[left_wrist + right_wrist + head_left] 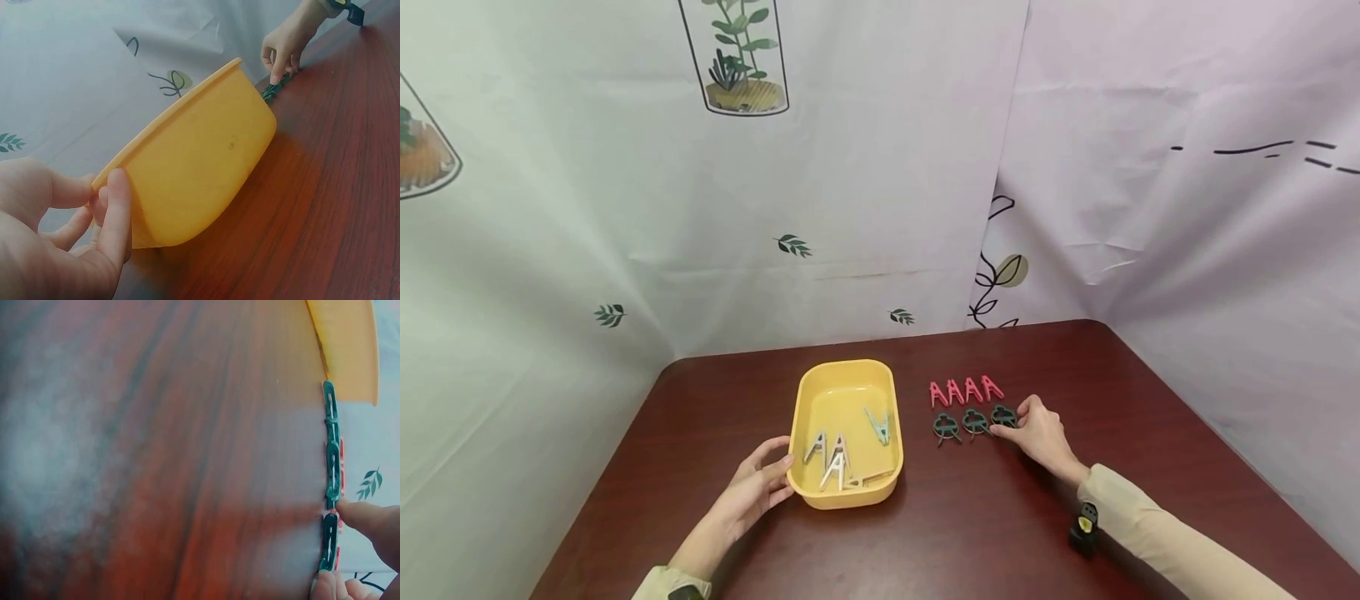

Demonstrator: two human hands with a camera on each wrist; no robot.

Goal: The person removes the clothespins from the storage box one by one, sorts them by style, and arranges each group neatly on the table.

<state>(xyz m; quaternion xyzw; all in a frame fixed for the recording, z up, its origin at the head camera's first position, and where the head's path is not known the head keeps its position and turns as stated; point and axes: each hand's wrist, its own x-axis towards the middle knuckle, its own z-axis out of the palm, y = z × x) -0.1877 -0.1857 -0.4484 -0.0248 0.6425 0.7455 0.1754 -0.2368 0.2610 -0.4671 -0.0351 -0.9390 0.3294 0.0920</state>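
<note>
The rightmost dark green clip lay on the worktop between the fingers of the right hand, which pinched it, long axis seemingly near to far; the left hand, farther off, gripped the yellow basin. I counted three dark green clips, four pink clothespins, seemingly five paler clothespins inside the basin

No lettering, brand or number can be read on the yellow basin, on the clothespins inside it, or on the pink clothespins and green clips to its right. The dark device on the right sleeve bears a yellow mark, too small to make out. The far cloth shows printed plants and black strokes.
</note>
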